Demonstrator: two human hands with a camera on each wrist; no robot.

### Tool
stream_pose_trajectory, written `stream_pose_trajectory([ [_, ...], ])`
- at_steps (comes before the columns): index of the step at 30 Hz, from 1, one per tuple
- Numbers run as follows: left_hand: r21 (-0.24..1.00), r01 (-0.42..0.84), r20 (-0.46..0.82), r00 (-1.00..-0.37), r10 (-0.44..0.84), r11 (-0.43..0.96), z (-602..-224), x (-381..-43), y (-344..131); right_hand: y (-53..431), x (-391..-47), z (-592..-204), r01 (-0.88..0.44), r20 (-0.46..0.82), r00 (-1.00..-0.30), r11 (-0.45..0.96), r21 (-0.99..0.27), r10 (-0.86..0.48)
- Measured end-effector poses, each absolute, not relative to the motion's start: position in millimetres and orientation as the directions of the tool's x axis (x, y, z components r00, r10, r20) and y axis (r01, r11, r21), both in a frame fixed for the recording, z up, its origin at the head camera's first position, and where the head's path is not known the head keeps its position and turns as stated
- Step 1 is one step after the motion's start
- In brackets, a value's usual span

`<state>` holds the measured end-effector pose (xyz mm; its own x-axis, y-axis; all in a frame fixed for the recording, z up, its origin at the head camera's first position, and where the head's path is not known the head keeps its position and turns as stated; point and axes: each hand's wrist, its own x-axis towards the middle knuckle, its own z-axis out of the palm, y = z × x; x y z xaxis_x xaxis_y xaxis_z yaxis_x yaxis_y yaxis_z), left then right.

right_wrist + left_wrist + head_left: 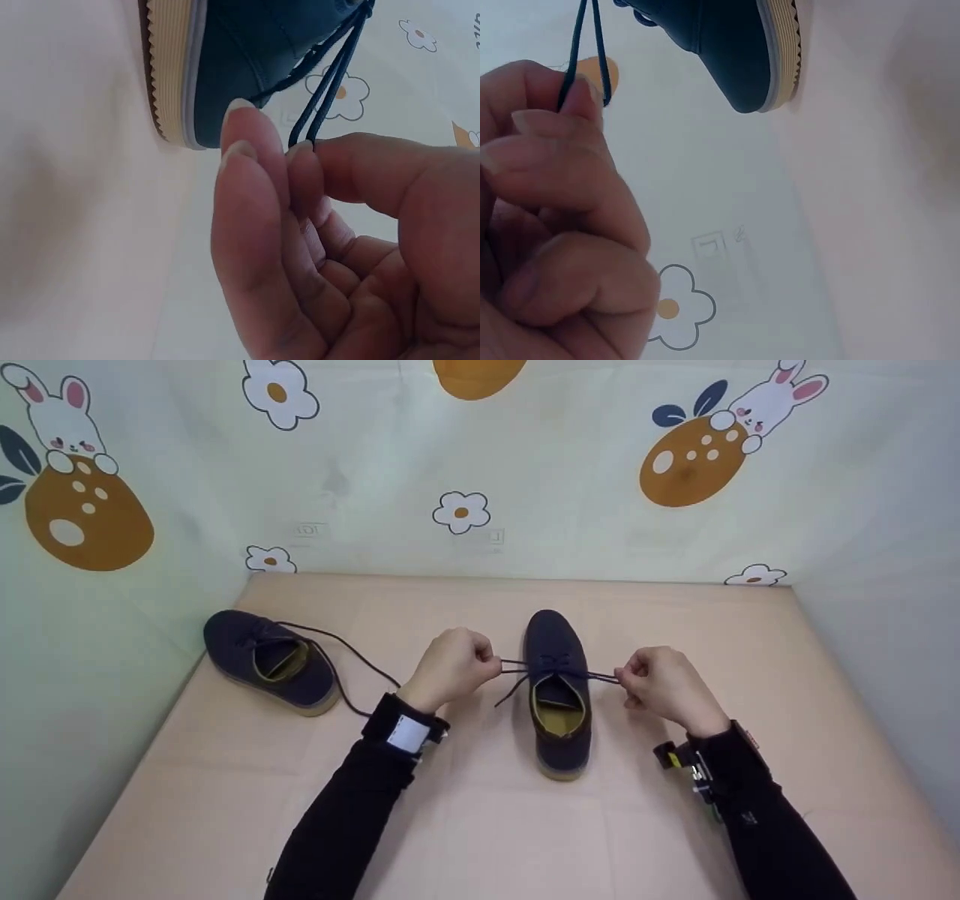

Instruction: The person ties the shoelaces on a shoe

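A dark navy lace-up shoe (pixel 553 639) with a tan sole stands upright on the table, toe pointing away from me. To its left, my left hand (pixel 454 667) pinches a doubled shoelace (pixel 601 52) between thumb and fingers. On the other side my right hand (pixel 667 686) grips another doubled strand of shoelace (pixel 339 79) by thumb and fingertips. Both strands run out taut from a knot (pixel 365 9) over the shoe's tongue. One loose lace end (pixel 510 692) hangs over the shoe's left side. Neither hand touches the shoe's body.
A matching shoe (pixel 232 641) lies at the far left, its long untied lace (pixel 341 639) trailing toward my left wrist. Behind the table (pixel 480 825) rises a pale curtain (pixel 375 472) printed with rabbits and flowers, which also closes off both sides.
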<state>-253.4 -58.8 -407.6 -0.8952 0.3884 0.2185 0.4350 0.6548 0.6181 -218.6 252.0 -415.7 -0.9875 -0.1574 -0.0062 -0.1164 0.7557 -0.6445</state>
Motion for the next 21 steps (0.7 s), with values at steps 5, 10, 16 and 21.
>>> stream_pose_trajectory([
  [5,0.595,0.398,0.193,-0.914,0.357,0.698,-407.1,-252.4,-59.2,251.4,-217.5,-416.9,-0.139,0.051,-0.99,0.79,-0.597,-0.135],
  [10,0.602,0.387,0.187,-0.919,0.348,0.699,-405.8,-251.4,-61.9,249.9,-217.7,-419.0,-0.159,0.071,-0.987,0.794,-0.586,-0.144],
  [16,0.603,0.328,0.102,-0.936,0.337,0.728,-406.0,-249.9,-61.7,247.0,-217.1,-423.9,-0.161,0.033,-0.985,0.82,-0.549,-0.171],
  [21,0.594,0.275,0.026,-0.946,0.324,0.756,-406.9,-248.3,-60.2,244.2,-216.0,-427.7,-0.157,0.012,-0.984,0.833,-0.53,-0.178],
])
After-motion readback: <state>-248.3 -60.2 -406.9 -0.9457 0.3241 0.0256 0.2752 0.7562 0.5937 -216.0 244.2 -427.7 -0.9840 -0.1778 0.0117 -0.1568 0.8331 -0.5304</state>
